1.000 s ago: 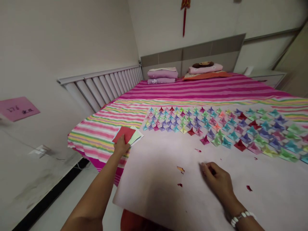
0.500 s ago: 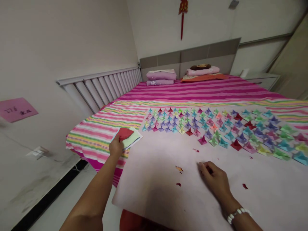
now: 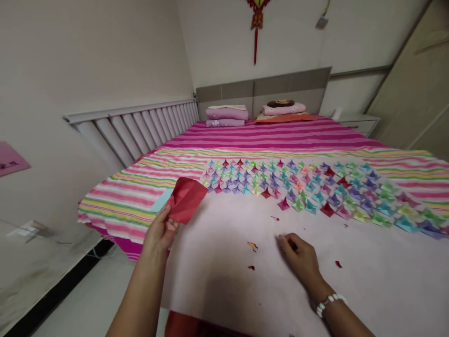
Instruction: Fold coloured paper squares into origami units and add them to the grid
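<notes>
My left hand [image 3: 160, 230] pinches a red paper sheet [image 3: 189, 200] by its lower left corner, between thumb and fingers. The sheet is tilted and slightly creased, raised above the left edge of a pale board [image 3: 217, 243]. Beyond the fingers, a light blue paper [image 3: 162, 200] lies on the striped bedspread. My right hand [image 3: 298, 255], with a white bead bracelet on its wrist, rests on the board with its fingers curled closed. Nothing shows in its fingers. Folded paper pieces [image 3: 301, 203] in many colours stand in rows across the far part of the board.
Small dark red scraps [image 3: 338, 264] and an orange-brown scrap [image 3: 252, 245] lie on the board around my right hand. A striped bedspread [image 3: 122, 199] surrounds the board. Folded bedding [image 3: 227, 114] sits by the headboard. A white radiator [image 3: 140, 126] lines the left wall.
My left hand has lifted the red paper sheet off the papers on the bed and turned it up toward me. My right hand stays curled on the board. The view has shifted slightly right.
</notes>
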Action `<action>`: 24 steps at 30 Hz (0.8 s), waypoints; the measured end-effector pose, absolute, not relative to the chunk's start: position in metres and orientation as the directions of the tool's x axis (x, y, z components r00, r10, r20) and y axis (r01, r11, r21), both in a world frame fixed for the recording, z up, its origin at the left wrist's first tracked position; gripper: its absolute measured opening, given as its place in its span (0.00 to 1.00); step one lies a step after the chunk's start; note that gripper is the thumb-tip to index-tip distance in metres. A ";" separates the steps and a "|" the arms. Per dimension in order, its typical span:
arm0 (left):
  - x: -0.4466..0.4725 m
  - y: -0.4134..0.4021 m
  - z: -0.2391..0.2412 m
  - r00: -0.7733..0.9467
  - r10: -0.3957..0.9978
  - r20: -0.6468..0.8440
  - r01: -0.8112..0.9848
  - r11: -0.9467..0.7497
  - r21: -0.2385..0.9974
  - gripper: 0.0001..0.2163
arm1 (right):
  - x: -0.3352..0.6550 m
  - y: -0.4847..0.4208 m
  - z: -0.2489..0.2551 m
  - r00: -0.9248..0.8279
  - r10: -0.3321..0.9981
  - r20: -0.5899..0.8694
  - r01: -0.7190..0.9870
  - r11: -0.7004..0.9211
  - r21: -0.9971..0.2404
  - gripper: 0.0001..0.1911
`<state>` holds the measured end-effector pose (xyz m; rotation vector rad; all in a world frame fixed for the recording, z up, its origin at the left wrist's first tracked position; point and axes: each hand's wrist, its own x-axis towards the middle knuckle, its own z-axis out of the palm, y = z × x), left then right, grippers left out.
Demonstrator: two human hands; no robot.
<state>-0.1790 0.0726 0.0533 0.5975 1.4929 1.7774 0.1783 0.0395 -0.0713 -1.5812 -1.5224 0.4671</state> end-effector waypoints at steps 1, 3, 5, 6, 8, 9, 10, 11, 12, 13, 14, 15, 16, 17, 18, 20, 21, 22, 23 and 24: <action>-0.168 0.066 0.052 -0.560 0.813 -0.160 -0.329 -0.041 0.943 0.10 | 0.178 0.039 -0.071 0.178 0.940 0.292 0.593 0.134 -0.794 0.22; -0.145 0.054 0.049 -0.407 0.863 -0.299 -0.573 0.014 0.820 0.12 | 0.176 0.038 -0.068 0.172 0.944 0.281 0.533 0.151 -0.833 0.22; -0.122 0.043 0.046 -0.267 0.872 -0.411 -0.743 0.085 0.664 0.13 | 0.171 0.035 -0.060 0.152 0.957 0.246 0.427 0.161 -0.890 0.21; -0.112 0.039 0.044 -0.215 0.879 -0.426 -0.774 0.112 0.623 0.14 | 0.166 0.032 -0.055 0.144 0.967 0.212 0.349 0.151 -0.925 0.21; -0.093 0.031 0.041 -0.157 0.881 -0.446 -0.790 0.159 0.593 0.15 | 0.156 0.028 -0.043 0.082 0.988 0.129 0.155 0.115 -0.981 0.20; -0.086 0.028 0.040 -0.131 0.881 -0.455 -0.788 0.186 0.587 0.15 | 0.150 0.026 -0.036 0.036 0.996 0.087 0.032 0.086 -0.996 0.21; -0.079 0.025 0.039 -0.106 0.881 -0.461 -0.783 0.211 0.585 0.16 | 0.143 0.024 -0.030 -0.019 0.998 0.052 -0.088 0.050 -0.995 0.24; -0.073 0.022 0.039 -0.082 0.881 -0.467 -0.776 0.238 0.584 0.16 | 0.138 0.022 -0.025 -0.073 0.997 0.033 -0.194 0.018 -0.981 0.26; -0.068 0.018 0.038 -0.062 0.880 -0.471 -0.767 0.260 0.587 0.16 | 0.132 0.021 -0.020 -0.096 0.995 0.034 -0.292 0.005 -0.956 0.27; -0.064 0.015 0.038 -0.041 0.881 -0.472 -0.756 0.281 0.591 0.17 | 0.128 0.020 -0.016 -0.116 0.993 0.033 -0.360 -0.011 -0.933 0.27; -0.061 0.012 0.038 -0.011 0.879 -0.476 -0.743 0.311 0.592 0.17 | 0.125 0.019 -0.012 -0.121 0.992 0.020 -0.392 -0.029 -0.919 0.23; -0.059 0.009 0.037 0.026 0.878 -0.478 -0.730 0.344 0.591 0.17 | 0.123 0.018 -0.009 -0.104 0.995 0.007 -0.406 -0.036 -0.913 0.18; -0.059 0.006 0.037 0.072 0.878 -0.473 -0.715 0.376 0.589 0.16 | 0.122 0.017 -0.006 -0.086 0.996 -0.006 -0.414 -0.041 -0.910 0.16; -0.059 0.004 0.036 0.124 0.881 -0.457 -0.701 0.404 0.587 0.16 | 0.121 0.015 -0.004 -0.076 0.997 -0.016 -0.415 -0.046 -0.909 0.16; -0.060 0.001 0.034 0.174 0.886 -0.430 -0.689 0.421 0.590 0.16 | 0.122 0.014 -0.003 -0.072 0.997 -0.024 -0.412 -0.052 -0.910 0.16; -0.063 -0.002 0.031 0.236 0.904 -0.358 -0.667 0.418 0.617 0.22 | 0.124 0.011 -0.002 -0.076 0.996 -0.039 -0.411 -0.067 -0.909 0.17; -0.065 -0.003 0.029 0.233 0.914 -0.331 -0.652 0.400 0.644 0.25 | 0.125 0.010 -0.002 -0.075 0.996 -0.048 -0.414 -0.075 -0.907 0.17; -0.067 -0.004 0.026 0.203 0.925 -0.320 -0.629 0.374 0.682 0.27 | 0.126 0.009 -0.002 -0.070 0.996 -0.057 -0.421 -0.081 -0.903 0.17; -0.068 -0.006 0.024 0.137 0.940 -0.313 -0.593 0.331 0.734 0.28 | 0.127 0.008 -0.002 -0.064 0.996 -0.064 -0.430 -0.085 -0.899 0.18; -0.069 -0.007 0.022 0.042 0.956 -0.292 -0.532 0.269 0.803 0.29 | 0.128 0.007 -0.003 -0.057 0.996 -0.067 -0.437 -0.085 -0.895 0.18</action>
